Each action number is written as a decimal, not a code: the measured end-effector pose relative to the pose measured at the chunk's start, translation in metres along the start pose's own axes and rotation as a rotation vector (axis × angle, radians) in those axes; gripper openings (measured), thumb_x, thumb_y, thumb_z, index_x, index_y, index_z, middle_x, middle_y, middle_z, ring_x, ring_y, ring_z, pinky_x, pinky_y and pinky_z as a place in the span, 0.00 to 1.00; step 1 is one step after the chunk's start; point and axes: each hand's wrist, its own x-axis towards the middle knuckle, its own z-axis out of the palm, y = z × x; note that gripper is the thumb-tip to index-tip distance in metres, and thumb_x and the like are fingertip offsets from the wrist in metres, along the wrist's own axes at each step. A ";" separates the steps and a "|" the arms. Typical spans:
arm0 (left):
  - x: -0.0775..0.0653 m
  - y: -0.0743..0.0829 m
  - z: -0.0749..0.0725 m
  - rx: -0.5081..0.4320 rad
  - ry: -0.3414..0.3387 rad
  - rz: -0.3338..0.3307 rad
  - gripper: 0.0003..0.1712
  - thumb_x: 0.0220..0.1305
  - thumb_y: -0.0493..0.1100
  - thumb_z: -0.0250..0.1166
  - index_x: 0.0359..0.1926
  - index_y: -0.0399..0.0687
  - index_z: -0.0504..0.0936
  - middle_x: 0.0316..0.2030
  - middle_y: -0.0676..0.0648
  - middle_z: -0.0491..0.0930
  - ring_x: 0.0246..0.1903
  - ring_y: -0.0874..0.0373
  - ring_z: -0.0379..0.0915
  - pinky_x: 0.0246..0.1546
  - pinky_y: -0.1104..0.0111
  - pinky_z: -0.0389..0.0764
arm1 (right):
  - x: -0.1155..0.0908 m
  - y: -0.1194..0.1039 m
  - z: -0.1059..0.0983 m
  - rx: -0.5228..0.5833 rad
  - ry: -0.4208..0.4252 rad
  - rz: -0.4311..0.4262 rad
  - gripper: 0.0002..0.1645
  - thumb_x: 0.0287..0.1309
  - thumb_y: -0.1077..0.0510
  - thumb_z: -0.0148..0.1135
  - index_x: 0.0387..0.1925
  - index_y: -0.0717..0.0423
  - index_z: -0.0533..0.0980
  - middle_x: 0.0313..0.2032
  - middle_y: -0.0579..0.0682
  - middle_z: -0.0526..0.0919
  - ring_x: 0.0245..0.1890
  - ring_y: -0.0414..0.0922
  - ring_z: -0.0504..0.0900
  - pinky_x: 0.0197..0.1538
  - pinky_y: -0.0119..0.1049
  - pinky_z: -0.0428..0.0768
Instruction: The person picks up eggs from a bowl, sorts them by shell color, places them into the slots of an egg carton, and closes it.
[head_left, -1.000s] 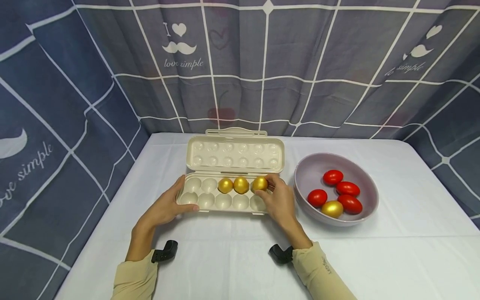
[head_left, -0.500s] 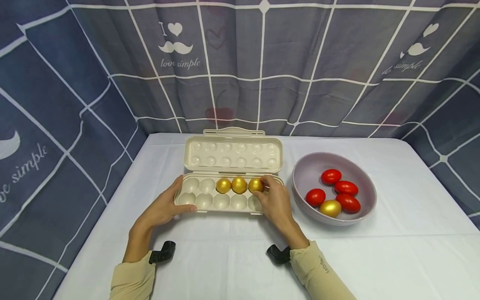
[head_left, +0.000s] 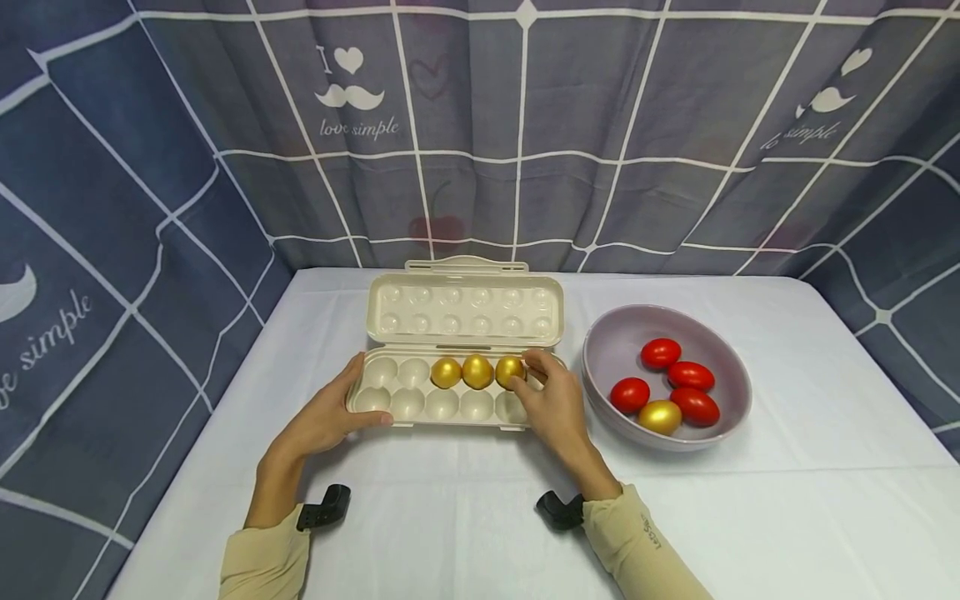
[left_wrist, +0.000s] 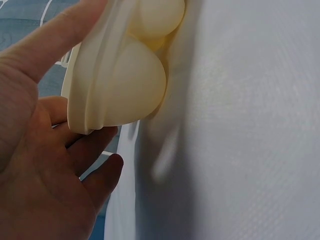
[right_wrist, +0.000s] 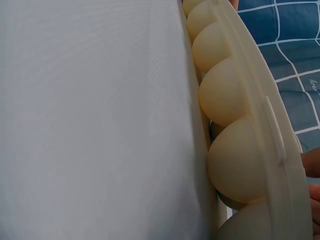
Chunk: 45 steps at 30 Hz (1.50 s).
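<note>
An egg carton in cream plastic lies with its lid raised at the back. My left hand grips its left end, thumb along the front edge and fingers behind; the left wrist view shows the carton between them. Three golden eggs sit in the back row: the left egg, the middle egg and the right egg. My right hand pinches the right egg at its right side with thumb and fingertips. In the right wrist view, the carton's underside hides that egg.
A mauve bowl on the right holds several red eggs and one golden egg. The white-covered table extends in front. A dark checked curtain rises behind the table and along both sides.
My right hand has lowered the right golden egg into its cup, and its fingertips have shifted slightly right. The left hand keeps its grip on the carton. The whole head view has shifted a little.
</note>
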 end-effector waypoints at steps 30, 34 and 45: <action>0.000 0.001 0.004 0.004 0.005 0.006 0.66 0.54 0.49 0.77 0.75 0.29 0.39 0.75 0.31 0.37 0.74 0.38 0.32 0.71 0.44 0.40 | -0.008 -0.017 -0.040 0.229 -0.054 0.020 0.32 0.51 0.66 0.75 0.57 0.70 0.75 0.56 0.66 0.78 0.58 0.60 0.76 0.63 0.36 0.71; -0.001 0.000 0.002 0.004 0.008 0.001 0.66 0.53 0.49 0.77 0.75 0.29 0.40 0.75 0.30 0.38 0.74 0.38 0.33 0.70 0.43 0.41 | -0.008 -0.018 -0.044 0.245 -0.059 -0.001 0.32 0.51 0.67 0.74 0.57 0.71 0.74 0.56 0.67 0.77 0.59 0.60 0.75 0.63 0.34 0.70; 0.001 -0.001 0.002 -0.004 0.014 -0.001 0.66 0.52 0.49 0.77 0.75 0.28 0.40 0.75 0.30 0.38 0.74 0.37 0.33 0.70 0.43 0.41 | 0.001 -0.015 -0.065 0.229 -0.089 -0.026 0.33 0.51 0.70 0.73 0.60 0.71 0.72 0.58 0.64 0.77 0.61 0.58 0.74 0.63 0.32 0.68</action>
